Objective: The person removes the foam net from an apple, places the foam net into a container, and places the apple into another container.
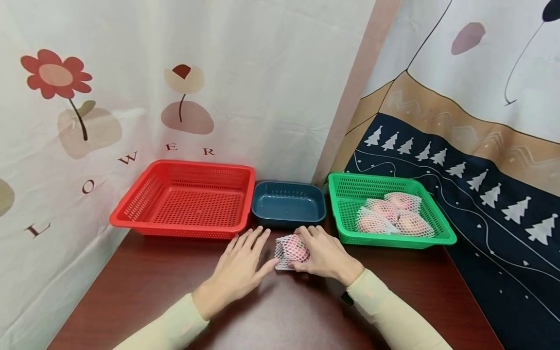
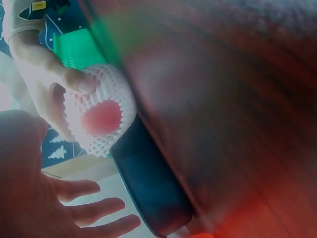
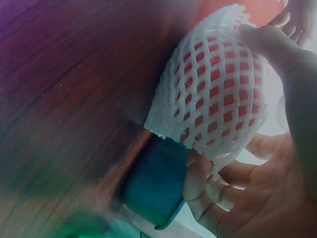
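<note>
Over the table in front of the blue basket, my right hand (image 1: 325,253) grips a red apple (image 1: 295,250) wrapped in a white foam net. Its thumb and fingers curl round the right side of the net, as the right wrist view shows close up. The net (image 3: 185,109) extends loosely past the fruit there. In the left wrist view, a bare red patch of the apple (image 2: 102,118) shows through the net's opening. My left hand (image 1: 238,268) is just left of the apple, its fingers spread and extended, the thumb pointing at the net; it holds nothing.
A red basket (image 1: 181,232) stands at the back left, with the small dark blue basket (image 1: 288,223) beside it. At the back right, a green basket (image 1: 395,241) contains several netted apples (image 1: 385,210). A printed curtain (image 1: 280,97) hangs behind the brown table (image 1: 280,321).
</note>
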Motion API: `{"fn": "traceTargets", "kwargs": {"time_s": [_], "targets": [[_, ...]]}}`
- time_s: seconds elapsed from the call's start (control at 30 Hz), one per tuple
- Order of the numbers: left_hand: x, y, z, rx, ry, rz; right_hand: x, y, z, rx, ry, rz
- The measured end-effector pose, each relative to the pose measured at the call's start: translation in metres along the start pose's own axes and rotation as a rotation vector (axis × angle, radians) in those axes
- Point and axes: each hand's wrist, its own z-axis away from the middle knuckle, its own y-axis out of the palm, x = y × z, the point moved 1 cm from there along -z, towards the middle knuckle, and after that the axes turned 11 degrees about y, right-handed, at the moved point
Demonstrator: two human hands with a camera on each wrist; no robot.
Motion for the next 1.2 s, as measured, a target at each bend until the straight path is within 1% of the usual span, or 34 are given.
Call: {"fn": "traceTargets", "kwargs": {"time_s": [0.23, 0.37, 0.57, 0.8, 0.9, 1.03, 1.2], "targets": [[0.002, 0.001, 0.001, -0.012, 0.005, 0.010, 0.001, -0.001, 0.003, -0.013, -0.030, 0.056], [0.003, 0.002, 0.001, -0.018, 0.004, 0.021, -0.001, -0.002, 0.005, 0.005, -0.029, 0.051], [0.004, 0.003, 0.000, -0.007, -0.010, 0.044, -0.007, -0.005, 0.007, 0.057, -0.025, -0.021], [0.004, 0.003, 0.000, -0.037, 0.010, 0.063, -0.014, -0.007, 0.008, 0.152, -0.025, -0.212], [0.003, 0.003, -0.002, -0.043, 0.015, 0.073, -0.015, -0.006, 0.008, 0.171, -0.048, -0.262], [0.003, 0.005, -0.003, -0.042, 0.015, 0.095, -0.016, -0.004, 0.007, 0.173, -0.087, -0.282], [0.003, 0.006, -0.004, -0.049, 0.014, 0.099, -0.017, -0.002, 0.006, 0.160, -0.105, -0.272]]}}
